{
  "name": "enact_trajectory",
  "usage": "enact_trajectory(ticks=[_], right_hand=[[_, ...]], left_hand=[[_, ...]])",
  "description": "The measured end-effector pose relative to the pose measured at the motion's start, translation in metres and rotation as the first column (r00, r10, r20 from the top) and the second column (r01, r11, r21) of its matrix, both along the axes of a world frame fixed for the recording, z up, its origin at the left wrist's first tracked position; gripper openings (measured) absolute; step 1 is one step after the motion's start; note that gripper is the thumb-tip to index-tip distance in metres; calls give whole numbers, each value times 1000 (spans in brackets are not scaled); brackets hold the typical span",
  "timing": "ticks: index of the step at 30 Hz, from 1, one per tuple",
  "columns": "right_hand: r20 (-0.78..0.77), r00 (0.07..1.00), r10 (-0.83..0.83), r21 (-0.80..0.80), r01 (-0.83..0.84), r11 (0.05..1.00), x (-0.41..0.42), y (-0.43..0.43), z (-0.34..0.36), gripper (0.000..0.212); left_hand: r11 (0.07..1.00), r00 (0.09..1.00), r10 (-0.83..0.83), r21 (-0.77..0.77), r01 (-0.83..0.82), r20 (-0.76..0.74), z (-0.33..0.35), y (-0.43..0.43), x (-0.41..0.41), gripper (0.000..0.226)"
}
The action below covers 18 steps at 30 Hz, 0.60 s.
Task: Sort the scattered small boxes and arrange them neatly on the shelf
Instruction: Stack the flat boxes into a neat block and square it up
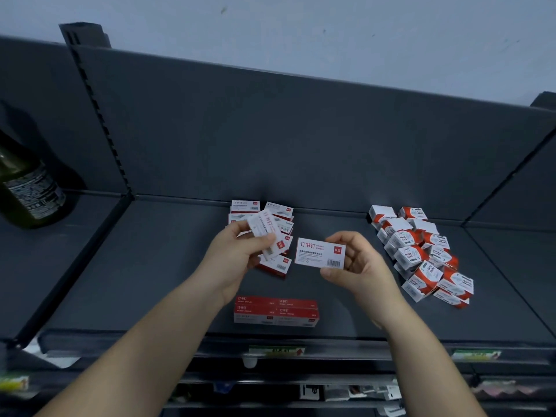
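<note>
My left hand (240,254) grips a small white staple box (264,231), tilted, above a loose pile of white-and-red staple boxes (278,264) near the back of the dark shelf (150,266). My right hand (358,260) pinches another white staple box (319,252) by its right end, its printed face turned toward me. Near the shelf's front edge lies a neat block of red staple boxes (275,311), in two columns. At the right sits a heap of several white-and-red paper clip boxes (421,254).
A dark green bottle (27,188) stands on the neighbouring shelf section at the far left, beyond a slotted upright (99,115). Price tags (276,352) run along the shelf's front rail. Lower shelves with goods show below.
</note>
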State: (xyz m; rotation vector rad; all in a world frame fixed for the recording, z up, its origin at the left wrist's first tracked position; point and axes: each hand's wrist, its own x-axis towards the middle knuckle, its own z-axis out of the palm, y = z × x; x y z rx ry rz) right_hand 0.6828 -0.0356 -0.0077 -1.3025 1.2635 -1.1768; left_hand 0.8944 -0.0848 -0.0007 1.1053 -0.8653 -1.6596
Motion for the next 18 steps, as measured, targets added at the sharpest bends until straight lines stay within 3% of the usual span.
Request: enact_trajectory(ticks=[6,18], right_hand=[[33,999,-24,-32,25,999,4,2,-2,40],[11,1000,0,-66,1,998,7,-1,2,46]], left_hand=[[999,996,53,11,-52,-67,2,4,-4,42],[985,996,-31,-165,45,88,1,4,3,29]])
